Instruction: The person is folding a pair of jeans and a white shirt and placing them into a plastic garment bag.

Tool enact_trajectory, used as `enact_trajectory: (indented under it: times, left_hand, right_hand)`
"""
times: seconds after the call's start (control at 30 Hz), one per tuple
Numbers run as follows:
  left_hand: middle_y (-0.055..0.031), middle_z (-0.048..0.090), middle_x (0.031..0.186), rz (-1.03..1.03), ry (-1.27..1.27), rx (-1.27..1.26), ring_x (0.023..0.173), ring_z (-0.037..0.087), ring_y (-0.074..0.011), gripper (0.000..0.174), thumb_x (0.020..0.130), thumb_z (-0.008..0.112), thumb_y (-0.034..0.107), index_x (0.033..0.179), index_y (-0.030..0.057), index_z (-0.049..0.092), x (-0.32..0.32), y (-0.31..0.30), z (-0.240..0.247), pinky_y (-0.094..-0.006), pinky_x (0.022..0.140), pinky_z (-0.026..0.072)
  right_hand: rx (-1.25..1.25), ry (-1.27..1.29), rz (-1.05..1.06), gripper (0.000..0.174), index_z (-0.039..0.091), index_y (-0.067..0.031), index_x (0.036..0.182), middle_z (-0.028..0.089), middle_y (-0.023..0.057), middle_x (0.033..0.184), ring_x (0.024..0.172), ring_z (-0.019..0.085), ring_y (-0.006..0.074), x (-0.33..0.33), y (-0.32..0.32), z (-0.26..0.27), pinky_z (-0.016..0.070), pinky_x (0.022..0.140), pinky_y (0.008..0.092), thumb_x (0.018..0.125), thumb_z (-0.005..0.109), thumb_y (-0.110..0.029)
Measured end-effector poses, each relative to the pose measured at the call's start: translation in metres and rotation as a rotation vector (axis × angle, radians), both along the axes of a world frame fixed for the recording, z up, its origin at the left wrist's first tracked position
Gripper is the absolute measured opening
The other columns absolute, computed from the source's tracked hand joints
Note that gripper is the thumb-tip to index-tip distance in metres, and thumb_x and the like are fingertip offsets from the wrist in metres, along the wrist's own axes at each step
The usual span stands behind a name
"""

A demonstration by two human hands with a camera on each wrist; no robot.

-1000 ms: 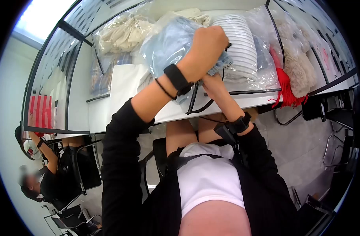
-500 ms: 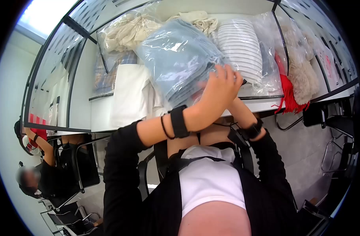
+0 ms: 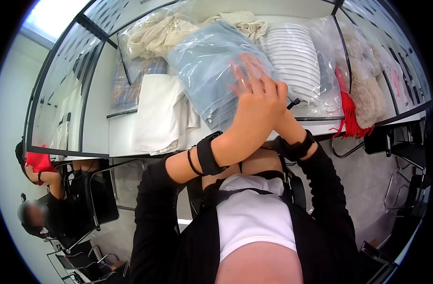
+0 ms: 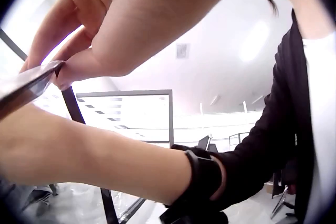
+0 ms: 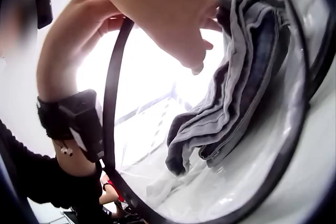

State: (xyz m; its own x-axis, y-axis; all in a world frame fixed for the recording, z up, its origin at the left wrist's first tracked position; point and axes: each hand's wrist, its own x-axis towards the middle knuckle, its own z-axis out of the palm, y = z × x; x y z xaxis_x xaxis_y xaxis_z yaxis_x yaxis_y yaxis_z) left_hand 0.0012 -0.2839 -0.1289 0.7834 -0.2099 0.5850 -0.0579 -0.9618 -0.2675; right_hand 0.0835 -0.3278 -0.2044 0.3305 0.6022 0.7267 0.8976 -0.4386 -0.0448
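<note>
A light blue folded denim garment (image 3: pixel 207 61) lies in a clear zip bag with a dark edge strip (image 5: pixel 110 92) on the table. My left hand (image 3: pixel 261 106) pinches the bag's edge between thumb and fingers, plain in the left wrist view. Through the bag's mouth reaches my right hand (image 5: pixel 163 14), its fingers (image 3: pixel 249 71) spread straight under the clear plastic, over the denim. In the right wrist view the folded layers (image 5: pixel 231 87) lie beside that hand's thumb. The left hand partly covers the right one in the head view.
Bagged cream cloth (image 3: pixel 159 35), a white folded cloth (image 3: pixel 157 113) and a striped white bundle (image 3: pixel 292 61) surround the bag. A fluffy beige item (image 3: pixel 368 104) and red fringe (image 3: pixel 351 116) hang near the right edge. Another person (image 3: pixel 60 213) sits at left.
My left hand has come down from over the denim toward the table's front edge. The bag now lies flatter, and my right hand has slid farther in, fingers spread.
</note>
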Motion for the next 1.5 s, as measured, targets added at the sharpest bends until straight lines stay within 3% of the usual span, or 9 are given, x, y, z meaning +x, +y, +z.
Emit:
enact_trajectory:
  times: [0.13, 0.37, 0.53, 0.63, 0.73, 0.9, 1.03, 1.23, 1.5]
  left_hand:
    - [-0.0022, 0.050, 0.073, -0.022, 0.061, -0.030, 0.066, 0.056, -0.0142, 0.025, 0.060, 0.061, 0.009, 0.083, 0.0077, 0.050, -0.003, -0.002, -0.008, -0.0241, 0.048, 0.0444]
    - [-0.0032, 0.050, 0.073, -0.088, 0.058, -0.081, 0.065, 0.056, -0.0148, 0.026, 0.061, 0.061, 0.008, 0.085, 0.0065, 0.051, -0.002, 0.004, -0.018, -0.0244, 0.047, 0.0442]
    - [-0.0066, 0.052, 0.083, -0.164, 0.173, -0.217, 0.076, 0.056, -0.0175, 0.027, 0.063, 0.059, 0.006, 0.089, 0.0051, 0.051, -0.007, 0.010, -0.014, -0.0259, 0.053, 0.0463]
    - [-0.0108, 0.053, 0.095, -0.203, 0.074, -0.287, 0.087, 0.056, -0.0215, 0.030, 0.064, 0.058, 0.003, 0.094, 0.0048, 0.051, -0.015, 0.017, -0.014, -0.0289, 0.064, 0.0477]
    - [-0.0153, 0.052, 0.106, -0.273, 0.016, -0.304, 0.096, 0.054, -0.0261, 0.030, 0.064, 0.057, 0.002, 0.094, 0.0030, 0.053, -0.037, 0.031, -0.023, -0.0327, 0.075, 0.0470]
    - [-0.0193, 0.048, 0.112, -0.536, 0.358, -0.377, 0.103, 0.050, -0.0325, 0.032, 0.068, 0.053, 0.002, 0.099, -0.0068, 0.051, -0.075, 0.013, -0.049, -0.0359, 0.087, 0.0430]
    - [-0.0300, 0.030, 0.129, -0.194, 0.502, -0.418, 0.122, 0.032, -0.0389, 0.046, 0.072, 0.050, 0.001, 0.115, -0.0135, 0.040, -0.068, -0.004, -0.067, -0.0397, 0.098, 0.0332]
    - [-0.0252, 0.029, 0.134, 0.267, 0.143, -0.424, 0.127, 0.023, -0.0424, 0.046, 0.075, 0.055, 0.012, 0.115, -0.0085, 0.045, -0.052, 0.028, -0.092, -0.0519, 0.102, 0.0205]
    - [-0.0227, 0.029, 0.135, 0.290, 0.230, -0.361, 0.130, 0.022, -0.0334, 0.054, 0.075, 0.056, 0.020, 0.118, -0.0099, 0.042, -0.064, 0.042, -0.083, -0.0461, 0.107, 0.0143]
  right_hand:
    - [-0.138, 0.014, -0.079, 0.058, 0.038, -0.0020, 0.129, 0.028, 0.0311, 0.133, 0.118, 0.032, 0.0469, 0.007, 0.003, -0.022, 0.0278, 0.089, 0.0601, 0.081, 0.048, -0.032]
    - [-0.248, -0.015, 0.020, 0.053, 0.041, -0.0172, 0.130, 0.024, 0.0162, 0.141, 0.114, 0.033, 0.0516, 0.012, -0.005, -0.020, 0.0284, 0.075, 0.0699, 0.080, 0.047, -0.032]
    - [-0.257, -0.070, -0.031, 0.057, 0.036, -0.0156, 0.134, 0.029, 0.0098, 0.139, 0.122, 0.031, 0.0287, 0.014, -0.014, -0.022, 0.0360, 0.089, 0.0481, 0.082, 0.049, -0.037]
    - [0.452, 1.493, 0.411, 0.053, 0.034, -0.0133, 0.133, 0.031, 0.0104, 0.137, 0.123, 0.034, 0.0235, 0.023, -0.013, -0.017, 0.0371, 0.093, 0.0360, 0.082, 0.047, -0.019]
    - [-0.014, 0.773, -0.048, 0.053, 0.034, -0.0103, 0.132, 0.031, 0.0129, 0.136, 0.122, 0.036, 0.0235, 0.025, -0.024, -0.014, 0.0362, 0.095, 0.0281, 0.079, 0.043, -0.007]
    - [-0.133, 0.758, -0.102, 0.048, 0.041, -0.0074, 0.125, 0.041, 0.0155, 0.127, 0.112, 0.045, 0.0309, 0.032, -0.021, -0.006, 0.0400, 0.091, 0.0340, 0.078, 0.040, -0.002]
    - [-0.049, 0.620, -0.076, 0.045, 0.043, -0.0058, 0.121, 0.048, 0.0178, 0.118, 0.105, 0.049, 0.0354, 0.030, -0.019, -0.013, 0.0422, 0.087, 0.0375, 0.076, 0.044, 0.000]
    - [-0.003, 0.475, -0.050, 0.048, 0.036, 0.0012, 0.121, 0.047, 0.0208, 0.117, 0.106, 0.047, 0.0383, -0.004, -0.025, -0.010, 0.0391, 0.089, 0.0416, 0.075, 0.049, 0.000]
    - [0.032, 0.416, 0.001, 0.049, 0.037, 0.0056, 0.116, 0.037, 0.0243, 0.127, 0.116, 0.038, 0.0404, -0.032, -0.043, -0.012, 0.0356, 0.094, 0.0418, 0.073, 0.057, -0.006]
